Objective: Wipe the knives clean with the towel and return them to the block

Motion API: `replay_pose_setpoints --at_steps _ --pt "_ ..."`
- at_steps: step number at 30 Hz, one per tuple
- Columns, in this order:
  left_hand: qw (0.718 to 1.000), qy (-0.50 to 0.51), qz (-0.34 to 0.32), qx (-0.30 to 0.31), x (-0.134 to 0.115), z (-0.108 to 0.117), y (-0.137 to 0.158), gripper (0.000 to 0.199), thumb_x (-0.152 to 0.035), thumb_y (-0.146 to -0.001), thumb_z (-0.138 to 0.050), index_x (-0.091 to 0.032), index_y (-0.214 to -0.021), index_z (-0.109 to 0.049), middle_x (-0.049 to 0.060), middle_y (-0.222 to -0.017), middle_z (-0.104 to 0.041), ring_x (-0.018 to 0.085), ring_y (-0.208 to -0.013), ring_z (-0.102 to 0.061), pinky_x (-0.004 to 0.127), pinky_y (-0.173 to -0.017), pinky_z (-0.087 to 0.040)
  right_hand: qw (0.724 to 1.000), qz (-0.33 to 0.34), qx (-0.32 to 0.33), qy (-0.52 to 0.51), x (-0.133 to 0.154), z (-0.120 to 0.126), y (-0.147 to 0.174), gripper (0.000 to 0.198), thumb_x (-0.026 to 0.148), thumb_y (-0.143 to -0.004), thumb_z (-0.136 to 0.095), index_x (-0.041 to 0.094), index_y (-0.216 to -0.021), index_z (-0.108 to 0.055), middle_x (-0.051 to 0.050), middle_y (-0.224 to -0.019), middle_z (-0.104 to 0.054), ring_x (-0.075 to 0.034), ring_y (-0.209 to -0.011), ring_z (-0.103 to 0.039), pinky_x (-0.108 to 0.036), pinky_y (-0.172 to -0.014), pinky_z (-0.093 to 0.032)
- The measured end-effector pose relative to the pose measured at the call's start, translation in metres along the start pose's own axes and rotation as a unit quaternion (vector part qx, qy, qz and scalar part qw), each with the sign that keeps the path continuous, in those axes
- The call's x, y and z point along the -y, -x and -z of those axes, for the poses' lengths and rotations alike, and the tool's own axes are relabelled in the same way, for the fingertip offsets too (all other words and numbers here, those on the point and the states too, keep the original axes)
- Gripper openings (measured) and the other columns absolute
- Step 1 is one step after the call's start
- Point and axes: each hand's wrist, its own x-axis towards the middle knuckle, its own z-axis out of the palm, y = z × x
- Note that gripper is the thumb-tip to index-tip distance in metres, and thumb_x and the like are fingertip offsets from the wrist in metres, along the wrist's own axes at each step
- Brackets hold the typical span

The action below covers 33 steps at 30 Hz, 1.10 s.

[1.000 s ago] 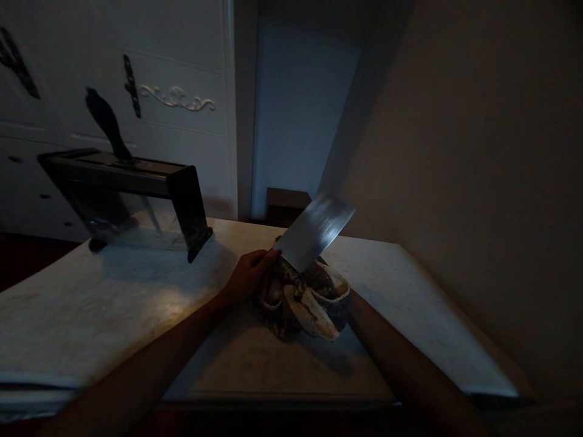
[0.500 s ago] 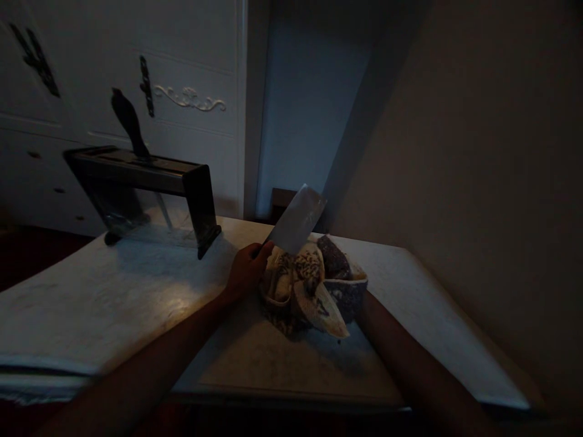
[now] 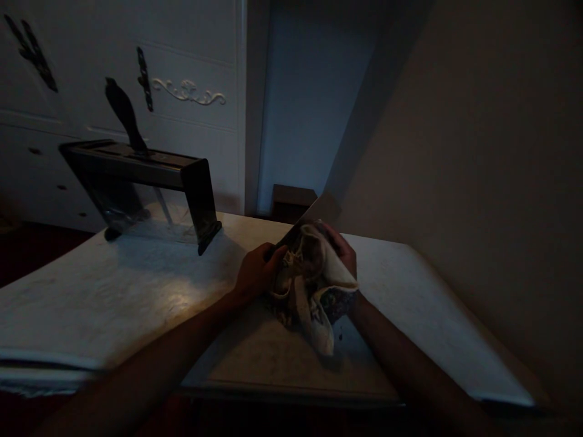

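In the middle of the view, my left hand [image 3: 255,272] is closed at the handle end of a cleaver [image 3: 324,207]. Only the upper part of its blade shows, pointing up and to the right. A crumpled cream and dark patterned cloth [image 3: 334,267] covers the rest of the blade and hangs down over the board. My right hand [image 3: 342,247] grips the cloth from the far right side, around the blade, with its fingers partly hidden by the folds.
On the left of the pale tabletop [image 3: 136,291] stands a black knife block [image 3: 136,167] with clear sides, a black-handled knife [image 3: 122,112] in it. A brown board [image 3: 291,364] lies under my hands. White cabinets [image 3: 191,145] stand behind; a wall [image 3: 478,182] rises at right.
My right hand has come up from behind the cloth and closed it around the blade. The cloth now covers most of the cleaver, which was largely bare. The view has shifted slightly.
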Motion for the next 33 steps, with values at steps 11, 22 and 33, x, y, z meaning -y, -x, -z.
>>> replay_pose_setpoints --at_steps 11,22,33 --pt "0.999 -0.011 -0.028 -0.026 -0.003 0.002 0.003 0.032 -0.040 -0.087 -0.044 -0.015 -0.092 -0.064 0.004 -0.083 -0.068 0.018 -0.075 -0.061 0.026 -0.066 -0.042 0.929 0.231 0.169 0.234 0.002 -0.022 0.005 0.047 0.023 -0.091 -0.047 0.019 -0.138 -0.049 -0.009 -0.133 -0.058 -0.023 -0.126 -0.051 -0.044 -0.107 -0.043" --pt "0.988 0.140 0.026 -0.051 -0.007 0.009 0.000 0.036 -0.050 -0.083 -0.055 -0.015 -0.074 -0.061 -0.003 -0.060 -0.055 0.010 -0.048 -0.050 0.021 -0.044 -0.038 0.985 0.106 0.082 0.107 -0.010 -0.011 0.005 0.034 0.020 -0.084 -0.054 0.027 -0.114 -0.068 -0.004 -0.117 -0.069 -0.021 -0.108 -0.063 -0.040 -0.097 -0.049" --pt "0.949 0.305 0.081 0.023 -0.009 0.010 0.000 0.044 -0.060 -0.075 -0.061 -0.015 -0.075 -0.056 -0.006 -0.051 -0.048 0.007 -0.034 -0.042 0.018 -0.031 -0.030 0.964 -0.192 0.013 -0.186 -0.017 0.001 -0.008 0.019 0.031 -0.064 -0.069 0.019 -0.080 -0.071 -0.002 -0.076 -0.070 -0.018 -0.072 -0.062 -0.033 -0.074 -0.052"
